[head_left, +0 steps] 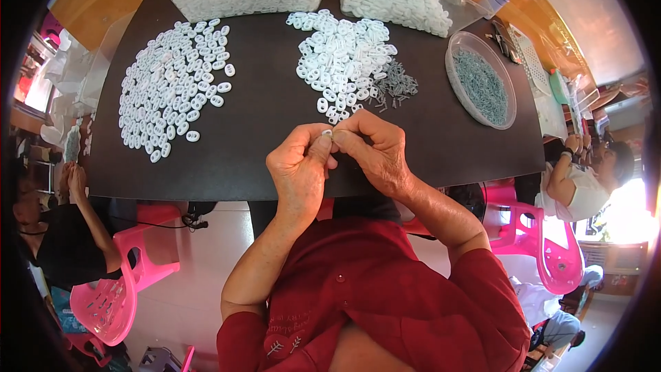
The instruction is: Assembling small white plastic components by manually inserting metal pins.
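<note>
Just above the table's near edge, my left hand (298,165) pinches a small white oval plastic piece (327,133) between thumb and forefinger. My right hand (377,150) meets it there, thumb and forefinger pressed together at the piece's right side; what they pinch is too small and covered to make out. Right beyond my fingertips lies a heap of white oval plastic pieces with holes (341,52). Touching its right side is a small pile of thin grey pins (397,85). A wide spread of similar white oval pieces (172,89) covers the left of the table.
Two clear bins, a left one (206,14) and a right one (463,22), hold white pieces at the back. A round clear tub (511,105) of grey pins stands right, with black-handled pliers (506,43) behind. People sit at both sides near pink chairs (113,296).
</note>
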Motion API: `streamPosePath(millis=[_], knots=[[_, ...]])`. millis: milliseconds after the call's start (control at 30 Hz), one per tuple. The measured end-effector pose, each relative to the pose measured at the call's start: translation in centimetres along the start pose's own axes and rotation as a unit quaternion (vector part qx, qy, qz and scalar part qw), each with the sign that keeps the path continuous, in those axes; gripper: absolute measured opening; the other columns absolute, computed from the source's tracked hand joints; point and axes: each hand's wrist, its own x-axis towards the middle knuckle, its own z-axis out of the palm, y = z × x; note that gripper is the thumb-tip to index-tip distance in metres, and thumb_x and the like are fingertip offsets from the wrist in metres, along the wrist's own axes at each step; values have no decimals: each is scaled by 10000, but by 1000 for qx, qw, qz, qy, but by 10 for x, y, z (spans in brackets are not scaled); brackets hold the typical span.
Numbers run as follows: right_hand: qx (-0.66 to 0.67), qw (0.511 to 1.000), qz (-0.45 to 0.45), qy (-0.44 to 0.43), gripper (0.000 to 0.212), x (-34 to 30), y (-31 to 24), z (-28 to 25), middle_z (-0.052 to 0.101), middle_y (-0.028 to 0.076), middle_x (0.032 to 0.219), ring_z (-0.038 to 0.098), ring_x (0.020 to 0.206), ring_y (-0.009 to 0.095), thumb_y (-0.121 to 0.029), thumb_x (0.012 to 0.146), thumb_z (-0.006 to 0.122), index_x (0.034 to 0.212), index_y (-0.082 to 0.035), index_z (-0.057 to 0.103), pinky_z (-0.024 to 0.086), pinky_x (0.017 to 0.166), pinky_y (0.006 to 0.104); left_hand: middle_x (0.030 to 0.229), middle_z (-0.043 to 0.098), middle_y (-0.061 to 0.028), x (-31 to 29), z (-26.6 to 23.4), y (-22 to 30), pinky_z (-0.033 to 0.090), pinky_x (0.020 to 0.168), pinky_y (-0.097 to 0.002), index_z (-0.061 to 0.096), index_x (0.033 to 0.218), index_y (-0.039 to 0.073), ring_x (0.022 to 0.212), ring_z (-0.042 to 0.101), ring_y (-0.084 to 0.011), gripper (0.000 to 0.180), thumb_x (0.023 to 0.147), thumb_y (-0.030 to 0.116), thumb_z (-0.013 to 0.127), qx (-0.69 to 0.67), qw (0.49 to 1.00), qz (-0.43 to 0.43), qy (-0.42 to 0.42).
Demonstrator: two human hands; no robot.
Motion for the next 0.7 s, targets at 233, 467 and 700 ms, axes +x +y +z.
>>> streamPosePath(millis=[233,467,700], knots=[[-12,998,52,-29,96,1,-11,-4,633,35,825,564,780,65,-61,873,599,914,25,618,477,704,227,753,613,-38,1,-2,1,398,475,-175,635,949,-39,575,521,-59,109,881,19,572,-30,1000,-3,1],[14,997,79,-22,81,2,-10,-3,621,23,817,545,764,52,-59,865,595,873,20,609,464,674,216,756,612,-37,0,0,-1,402,488,-172,636,963,-34,583,521,-53,116,880,18,575,40,998,39,6],[-73,996,-41,-1,62,0,-3,1,510,-8,698,460,642,49,-40,844,579,799,-1,594,384,557,228,753,610,-32,-3,0,-5,409,484,-179,641,933,-34,579,519,-50,98,875,-3,568,23,999,29,4]])
